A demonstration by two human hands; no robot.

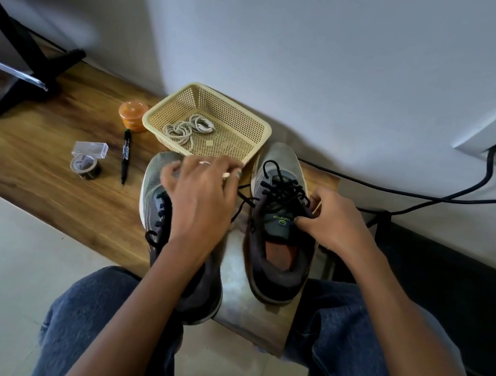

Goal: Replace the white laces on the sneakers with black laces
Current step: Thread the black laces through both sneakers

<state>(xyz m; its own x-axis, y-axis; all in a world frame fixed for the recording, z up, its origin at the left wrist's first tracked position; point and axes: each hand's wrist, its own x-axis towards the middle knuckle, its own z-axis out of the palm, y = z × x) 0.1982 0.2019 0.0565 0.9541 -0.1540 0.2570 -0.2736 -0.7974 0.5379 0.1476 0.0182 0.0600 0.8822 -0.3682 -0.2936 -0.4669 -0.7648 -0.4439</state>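
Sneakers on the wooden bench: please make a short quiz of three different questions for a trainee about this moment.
1. True or false: the white laces lie inside the beige basket.
2. Which hand pinches the black lace at the tongue of the right sneaker? A) left hand B) right hand
3. Fill in: the black marker lies between the tape roll and the ____ sneaker.

Key: 1 true; 2 B; 3 left, the left sneaker.
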